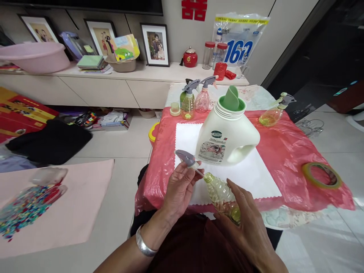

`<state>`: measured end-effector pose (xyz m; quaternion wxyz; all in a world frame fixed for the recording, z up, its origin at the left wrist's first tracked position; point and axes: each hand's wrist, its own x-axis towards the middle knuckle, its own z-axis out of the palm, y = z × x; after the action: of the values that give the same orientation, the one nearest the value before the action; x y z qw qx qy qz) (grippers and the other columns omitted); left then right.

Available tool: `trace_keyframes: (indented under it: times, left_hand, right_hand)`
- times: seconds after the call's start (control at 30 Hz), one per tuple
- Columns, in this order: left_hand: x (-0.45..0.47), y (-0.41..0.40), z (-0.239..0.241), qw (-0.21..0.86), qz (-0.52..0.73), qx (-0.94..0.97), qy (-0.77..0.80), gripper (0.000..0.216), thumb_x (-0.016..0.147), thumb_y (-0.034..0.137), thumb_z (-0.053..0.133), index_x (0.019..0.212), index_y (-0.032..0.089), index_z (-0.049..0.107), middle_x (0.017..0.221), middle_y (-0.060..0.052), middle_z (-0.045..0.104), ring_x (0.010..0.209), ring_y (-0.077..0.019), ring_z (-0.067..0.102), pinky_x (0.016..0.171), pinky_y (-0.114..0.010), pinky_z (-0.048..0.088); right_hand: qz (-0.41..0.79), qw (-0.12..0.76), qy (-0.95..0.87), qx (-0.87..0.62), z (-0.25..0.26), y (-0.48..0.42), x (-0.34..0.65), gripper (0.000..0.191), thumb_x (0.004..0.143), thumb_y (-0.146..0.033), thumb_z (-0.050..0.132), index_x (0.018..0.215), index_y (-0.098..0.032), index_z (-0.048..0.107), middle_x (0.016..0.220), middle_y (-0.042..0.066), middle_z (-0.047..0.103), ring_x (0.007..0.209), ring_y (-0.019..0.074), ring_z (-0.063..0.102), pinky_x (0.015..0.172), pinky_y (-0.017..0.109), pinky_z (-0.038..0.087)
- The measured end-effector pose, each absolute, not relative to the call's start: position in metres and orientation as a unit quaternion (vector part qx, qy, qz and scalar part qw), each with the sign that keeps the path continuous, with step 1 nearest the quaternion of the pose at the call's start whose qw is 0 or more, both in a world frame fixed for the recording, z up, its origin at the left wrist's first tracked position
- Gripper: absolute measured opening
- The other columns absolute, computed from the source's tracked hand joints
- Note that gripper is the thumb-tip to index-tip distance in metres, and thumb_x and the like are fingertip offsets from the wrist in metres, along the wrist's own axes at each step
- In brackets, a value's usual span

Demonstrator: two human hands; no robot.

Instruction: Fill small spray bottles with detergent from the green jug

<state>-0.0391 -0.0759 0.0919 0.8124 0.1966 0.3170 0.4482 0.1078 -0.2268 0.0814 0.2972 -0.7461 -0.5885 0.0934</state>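
Observation:
My left hand (179, 189) is closed on a grey spray trigger head (186, 157), lifted beside the neck of a small clear yellowish bottle (220, 195). The head's dip tube slants toward the bottle's open mouth. My right hand (247, 220) wraps the bottle from below and tilts it to the left. Just beyond stands a big white detergent jug (227, 140) with a green pouring spout, on a white cloth (256, 172).
A red plastic sheet (290, 151) covers the small table. Two spray bottles (196, 100) and a cap stand at its far edge, another spray bottle (274, 113) lies far right, a tape roll (321, 175) sits right. A pink mat (57, 204) with coloured bits is left.

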Motion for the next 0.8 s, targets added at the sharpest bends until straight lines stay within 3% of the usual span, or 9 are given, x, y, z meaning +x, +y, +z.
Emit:
trace_keyframes:
  times: [0.33, 0.8]
  left_hand:
    - [-0.038, -0.093, 0.085, 0.843, 0.401, 0.198, 0.299, 0.041, 0.064, 0.027, 0.097, 0.099, 0.02, 0.078, 0.106, -0.004, 0.081, 0.102, -0.0155, 0.071, 0.096, -0.026, 0.049]
    - [-0.038, -0.096, 0.08, 0.856, 0.38, 0.209, 0.283, 0.043, 0.068, 0.031, 0.094, 0.105, 0.02, 0.077, 0.108, -0.008, 0.08, 0.107, -0.0219, 0.07, 0.101, -0.034, 0.047]
  right_hand:
    - [0.11, 0.321, -0.595, -0.729, 0.083, -0.223, 0.1, 0.072, 0.095, -0.045, 0.062, 0.157, -0.03, 0.029, 0.14, 0.009, 0.051, 0.125, 0.027, 0.052, 0.098, 0.047, 0.056]
    - [0.117, 0.321, -0.599, -0.724, 0.078, -0.221, 0.098, 0.072, 0.094, -0.042, 0.063, 0.157, -0.029, 0.03, 0.141, 0.009, 0.049, 0.125, 0.0267, 0.051, 0.099, 0.047, 0.055]
